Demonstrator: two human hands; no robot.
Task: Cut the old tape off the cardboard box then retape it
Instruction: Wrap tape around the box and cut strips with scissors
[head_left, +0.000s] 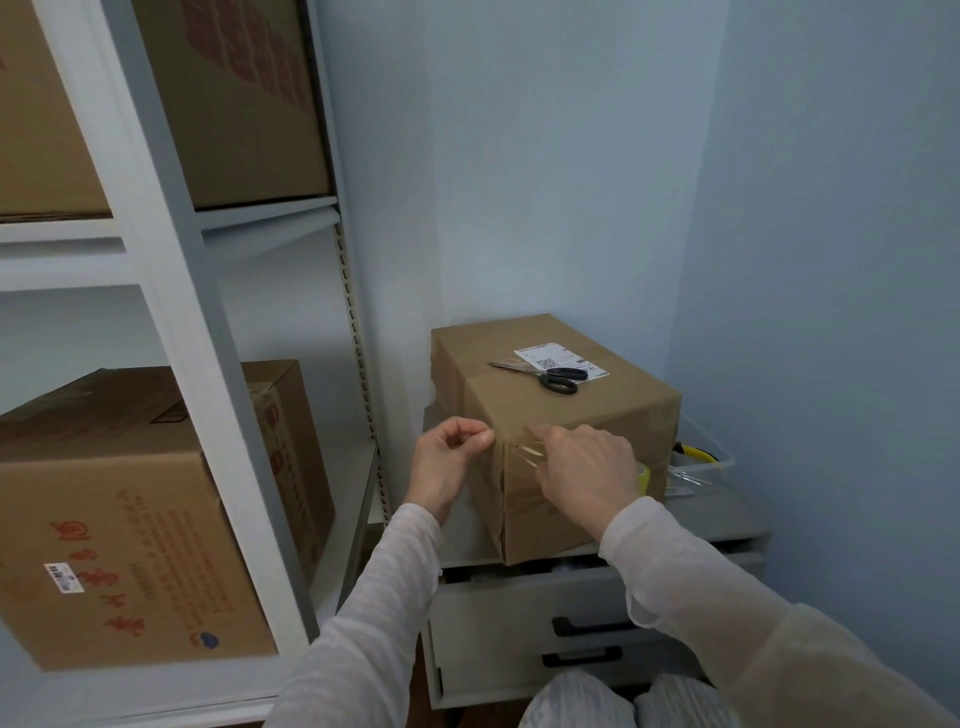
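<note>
A brown cardboard box (566, 410) stands on a grey drawer cabinet (519, 623), with a white shipping label (558, 359) on its top. Black-handled scissors (550, 375) lie on the box top next to the label. My left hand (452, 462) pinches the end of a clear tape strip against the box's near upper corner. My right hand (587, 473) grips a roll of tape (643, 475), mostly hidden behind the hand, at the box's front face. A short stretch of clear tape (524, 449) spans between the two hands.
A clear plastic bin (701, 467) holding a yellow-handled tool sits to the right of the box. White metal shelving (171, 312) on the left carries several large cardboard boxes. Blue walls close in behind and to the right. The cabinet's top drawer is slightly open.
</note>
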